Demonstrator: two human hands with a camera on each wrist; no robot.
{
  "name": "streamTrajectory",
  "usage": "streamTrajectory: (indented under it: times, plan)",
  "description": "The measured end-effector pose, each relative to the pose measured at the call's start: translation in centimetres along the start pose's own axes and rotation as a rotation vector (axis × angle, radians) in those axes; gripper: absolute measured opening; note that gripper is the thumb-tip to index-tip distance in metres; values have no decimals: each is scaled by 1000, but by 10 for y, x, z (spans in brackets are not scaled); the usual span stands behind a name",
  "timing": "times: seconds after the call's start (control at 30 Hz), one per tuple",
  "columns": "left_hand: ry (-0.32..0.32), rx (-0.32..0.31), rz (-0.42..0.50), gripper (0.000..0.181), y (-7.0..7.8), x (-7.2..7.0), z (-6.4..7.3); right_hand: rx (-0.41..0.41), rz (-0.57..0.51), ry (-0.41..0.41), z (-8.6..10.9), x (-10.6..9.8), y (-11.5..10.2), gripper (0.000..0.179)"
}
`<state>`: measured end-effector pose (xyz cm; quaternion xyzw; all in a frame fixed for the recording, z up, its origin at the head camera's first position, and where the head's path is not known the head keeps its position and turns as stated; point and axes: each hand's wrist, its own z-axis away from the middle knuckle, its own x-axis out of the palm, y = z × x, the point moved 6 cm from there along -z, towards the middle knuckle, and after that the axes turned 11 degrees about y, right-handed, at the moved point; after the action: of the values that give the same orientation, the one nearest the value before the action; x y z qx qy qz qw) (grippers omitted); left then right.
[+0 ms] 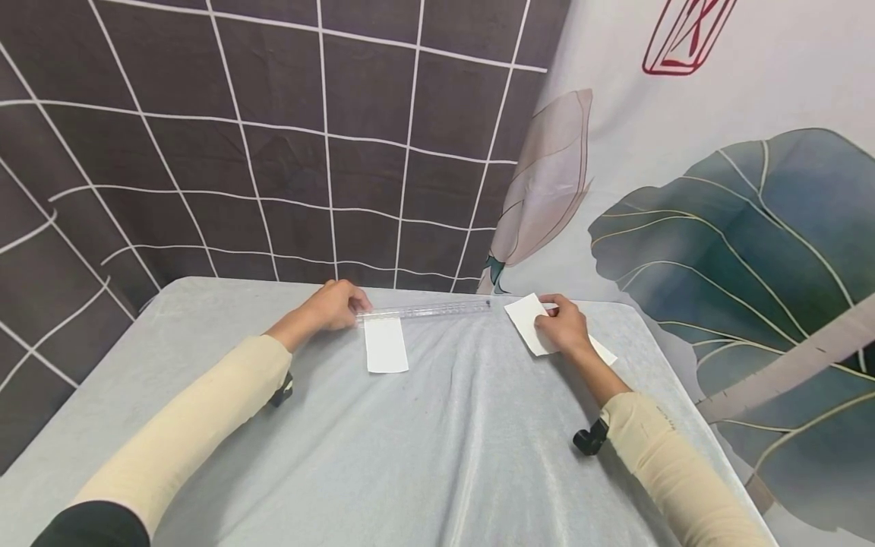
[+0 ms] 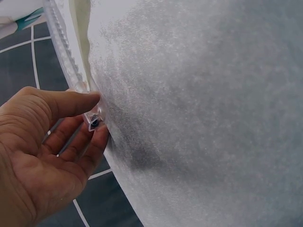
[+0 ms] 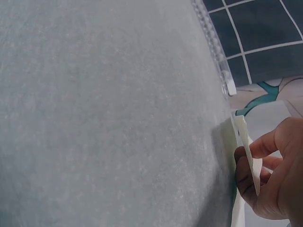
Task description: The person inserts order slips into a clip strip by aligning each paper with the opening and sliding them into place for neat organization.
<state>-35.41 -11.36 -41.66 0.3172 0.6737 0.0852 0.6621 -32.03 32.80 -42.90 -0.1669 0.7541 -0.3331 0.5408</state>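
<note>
Near the table's far edge, my left hand (image 1: 335, 305) pinches the left end of a long clear plastic strip (image 1: 437, 310) between thumb and fingers. Along its length the strip (image 2: 66, 47) looks ridged, and a small dark spot shows at its held end. A white paper rectangle (image 1: 386, 346) lies on the cloth, its top edge at the strip. To the right, my right hand (image 1: 564, 327) pinches another white paper piece (image 1: 528, 322), tilted up from the cloth in the right wrist view. A further white piece (image 1: 603, 350) shows partly from behind the right wrist.
A pale grey-blue cloth (image 1: 410, 456) covers the table, with wrinkles running down its middle. Behind the far edge hangs a dark curtain with a white grid (image 1: 273, 159). At the right hangs a white cloth with a large leaf print (image 1: 738, 243).
</note>
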Motion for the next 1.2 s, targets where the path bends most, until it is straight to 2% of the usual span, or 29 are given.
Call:
streamTrajectory:
  times: [0.2, 0.33, 0.6, 0.7, 0.87, 0.9, 0.93, 1.1, 1.2]
  plan:
    - [4, -3, 0, 52, -1, 0, 0, -15, -30, -11, -1, 6, -1, 61]
    - [17, 17, 3, 50, 3, -3, 1, -54, -56, -22, -3, 10, -1, 58]
    - [21, 30, 14, 49, 3, -2, 0, -30, -2, -51, 7, 15, -14, 57]
    - [19, 36, 23, 49, -2, 0, -3, -27, 10, -51, 8, 18, -15, 56]
    - [42, 87, 41, 47, -24, 11, -17, -25, 12, -51, 7, 22, -14, 55]
    - [43, 87, 41, 47, -25, 11, -17, -24, 11, -51, 7, 23, -13, 54]
    - [43, 85, 41, 47, -24, 11, -16, -23, 10, -51, 7, 24, -14, 54]
    - [30, 41, 16, 49, -1, -1, -3, -19, -4, -46, 9, 26, -16, 51]
    - [30, 38, 7, 50, 1, -1, -1, -22, -2, -41, 10, 27, -18, 50]
